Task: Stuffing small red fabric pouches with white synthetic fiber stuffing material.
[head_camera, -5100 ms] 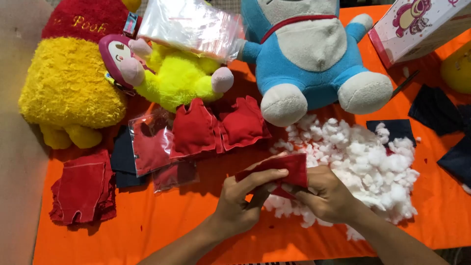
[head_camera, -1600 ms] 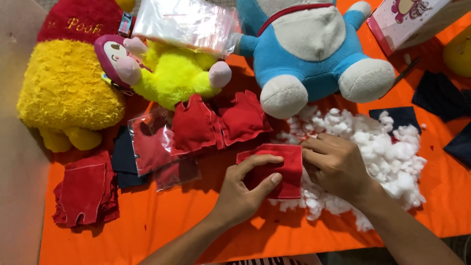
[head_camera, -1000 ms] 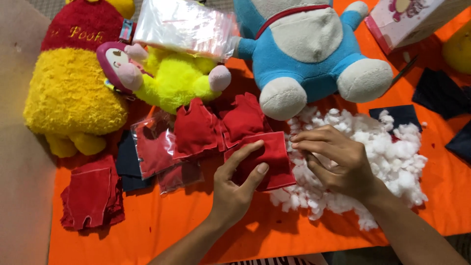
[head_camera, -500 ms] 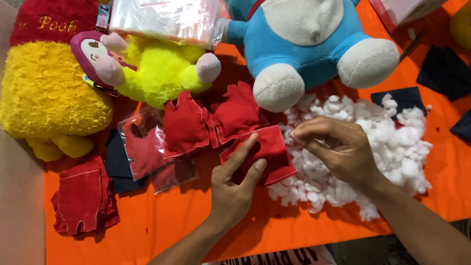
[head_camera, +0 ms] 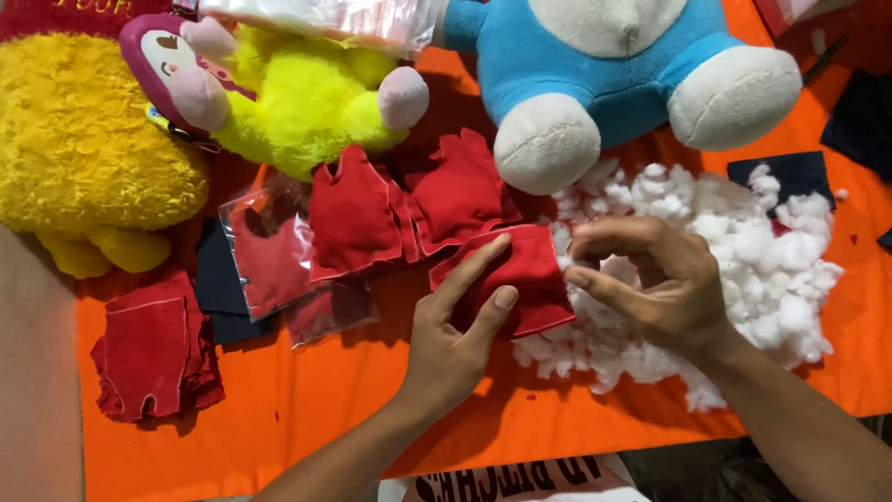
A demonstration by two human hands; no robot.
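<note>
My left hand (head_camera: pixel 451 344) lies flat on the red fabric pouch (head_camera: pixel 520 279), fingers (head_camera: pixel 476 270) spread and extended, pressing it against the orange desk (head_camera: pixel 307 409). The pouch is a small, roughly rectangular piece of red cloth, slightly puffed, with a stitched edge showing along its upper side; its near-left part is covered by my fingers. My right hand (head_camera: pixel 655 288) hovers just beyond the pouch's far edge, fingers curled with thumb and fingertips drawn close together; whether they pinch any filling I cannot tell. Directly under and past my right fingers spreads a pile of white stuffing (head_camera: pixel 743 242), which touches the pouch's right edge. Ahead of my left fingertips lie two more stuffed red pieces (head_camera: pixel 400 209), side by side. Further left of them sits a clear plastic bag (head_camera: pixel 269 251) holding red cloth, and beyond that a stack of flat red pieces (head_camera: pixel 153 353). Beyond my fingertips rest a blue and white plush toy (head_camera: pixel 604 74), a yellow-green plush toy (head_camera: pixel 297 102), and a yellow plush toy (head_camera: pixel 84 158).
</note>
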